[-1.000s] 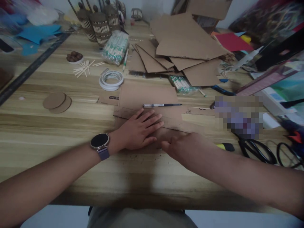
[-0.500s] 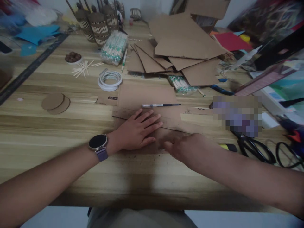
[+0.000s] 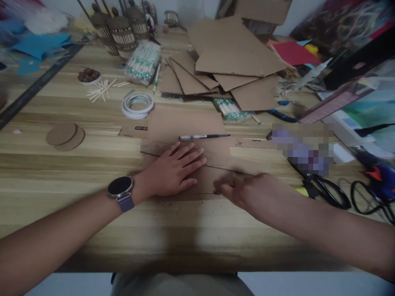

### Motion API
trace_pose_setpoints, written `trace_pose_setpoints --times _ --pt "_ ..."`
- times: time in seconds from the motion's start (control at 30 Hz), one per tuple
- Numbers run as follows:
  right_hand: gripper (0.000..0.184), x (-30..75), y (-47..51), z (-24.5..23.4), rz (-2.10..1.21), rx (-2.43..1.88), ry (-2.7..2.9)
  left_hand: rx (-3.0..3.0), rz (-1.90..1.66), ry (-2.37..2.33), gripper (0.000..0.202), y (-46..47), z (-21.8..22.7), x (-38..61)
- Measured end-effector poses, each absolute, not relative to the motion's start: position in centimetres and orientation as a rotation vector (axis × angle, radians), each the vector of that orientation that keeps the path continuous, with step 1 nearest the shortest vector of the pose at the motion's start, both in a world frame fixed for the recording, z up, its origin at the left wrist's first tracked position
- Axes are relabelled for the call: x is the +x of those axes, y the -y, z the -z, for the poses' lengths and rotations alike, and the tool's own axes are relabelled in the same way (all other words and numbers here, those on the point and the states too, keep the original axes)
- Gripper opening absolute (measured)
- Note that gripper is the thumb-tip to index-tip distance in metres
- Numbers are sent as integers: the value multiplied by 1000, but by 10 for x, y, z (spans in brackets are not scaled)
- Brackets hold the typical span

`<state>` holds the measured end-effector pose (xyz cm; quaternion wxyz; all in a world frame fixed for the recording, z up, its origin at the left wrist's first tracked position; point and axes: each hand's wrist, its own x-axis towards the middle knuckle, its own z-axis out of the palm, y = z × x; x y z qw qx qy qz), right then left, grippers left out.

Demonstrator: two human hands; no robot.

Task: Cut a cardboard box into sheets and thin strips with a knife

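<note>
My left hand (image 3: 174,170) lies flat with its fingers spread on a brown cardboard piece (image 3: 212,158) whose long dark edge runs at a slant beneath it. A watch is on that wrist. My right hand (image 3: 247,189) is closed at the right end of the lower cardboard (image 3: 206,186), near its front edge. Whatever its fingers hold is hidden. Just beyond my left fingertips, a capped pen (image 3: 203,137) rests across a larger cardboard sheet (image 3: 185,119).
Black-handled scissors (image 3: 331,193) and a yellow-and-black object (image 3: 302,190) lie by my right forearm. Cardboard scraps (image 3: 234,49) are piled at the back. Tape rolls (image 3: 138,105), cardboard discs (image 3: 65,135), short sticks (image 3: 103,90) and a bowl of brown balls (image 3: 89,76) stand left.
My right hand has slid a little to the right along the cardboard. My left hand stays pressed in place. The whole view has shifted slightly.
</note>
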<state>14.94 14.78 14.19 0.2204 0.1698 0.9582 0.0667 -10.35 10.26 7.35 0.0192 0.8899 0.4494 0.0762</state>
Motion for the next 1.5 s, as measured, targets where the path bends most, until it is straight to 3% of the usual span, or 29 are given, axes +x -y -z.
trace_pose_setpoints --times 0.93,1.5 --pt "43 186 -158 -140 -316 458 -2709 2769 -220 -1420 56 -102 -71 -105" --pt "32 214 -171 -131 -318 490 -2677 2788 -213 -1417 57 -102 -68 -105"
